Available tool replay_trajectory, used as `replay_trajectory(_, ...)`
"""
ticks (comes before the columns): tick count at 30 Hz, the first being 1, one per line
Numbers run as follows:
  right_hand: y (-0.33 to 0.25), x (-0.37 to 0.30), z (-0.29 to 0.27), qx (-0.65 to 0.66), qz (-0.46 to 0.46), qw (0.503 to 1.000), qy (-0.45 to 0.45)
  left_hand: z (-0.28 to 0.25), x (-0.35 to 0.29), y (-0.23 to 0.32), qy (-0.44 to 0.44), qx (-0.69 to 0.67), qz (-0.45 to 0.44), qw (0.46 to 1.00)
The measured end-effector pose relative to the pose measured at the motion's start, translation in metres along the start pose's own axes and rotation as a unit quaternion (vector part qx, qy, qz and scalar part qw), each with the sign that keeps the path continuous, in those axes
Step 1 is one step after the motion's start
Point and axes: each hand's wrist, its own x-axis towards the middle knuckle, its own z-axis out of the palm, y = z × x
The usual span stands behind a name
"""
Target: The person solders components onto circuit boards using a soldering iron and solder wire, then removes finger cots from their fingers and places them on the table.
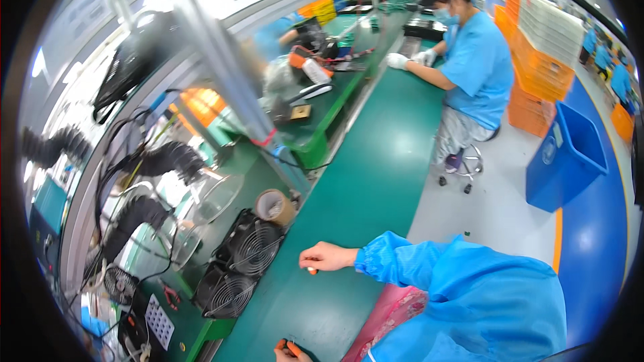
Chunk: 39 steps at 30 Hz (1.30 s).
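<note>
My right hand [327, 257] hovers over the green bench top [322, 228], its fingers curled in. Small orange and white bits show at the fingertips; they look like finger cots, and I cannot make out anything held. At the lower edge, only part of my left hand [291, 352] is in view. Its fingers are drawn close together, with orange covers on the tips, and whatever may be between them is too small to name. Blue sleeves cover my right arm, and pink patterned cloth [392, 308] shows beneath it.
Two black fans [253, 247] with wire guards stand left of the bench, beside a cardboard tube [275, 206]. Black hoses [134, 218], cables and red-handled pliers [170, 296] lie farther left. A gloved co-worker [473, 60] sits at the far end. A blue bin [563, 157] and stacked crates [533, 80] stand right.
</note>
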Motion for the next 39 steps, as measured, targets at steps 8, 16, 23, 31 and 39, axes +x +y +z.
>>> replay_trajectory(8,0.003,-0.006,0.002,-0.008,0.054,0.998,-0.012,0.012,-0.003,-0.017,0.03,-0.027,0.008,0.999)
replay_trajectory(16,-0.009,-0.007,0.002,-0.003,0.088,0.996,-0.024,0.02,-0.005,-0.027,0.081,-0.029,0.038,0.996)
replay_trajectory(23,-0.006,-0.006,-0.001,-0.002,0.075,0.997,-0.019,0.021,-0.003,-0.025,0.073,-0.03,0.03,0.996)
replay_trajectory(31,-0.001,-0.005,0.001,0.011,0.052,0.999,-0.004,0.021,-0.003,-0.023,0.063,-0.025,0.024,0.997)
replay_trajectory(39,-0.001,-0.009,0.002,0.014,0.074,0.997,-0.016,0.02,-0.003,-0.025,0.071,-0.037,0.046,0.996)
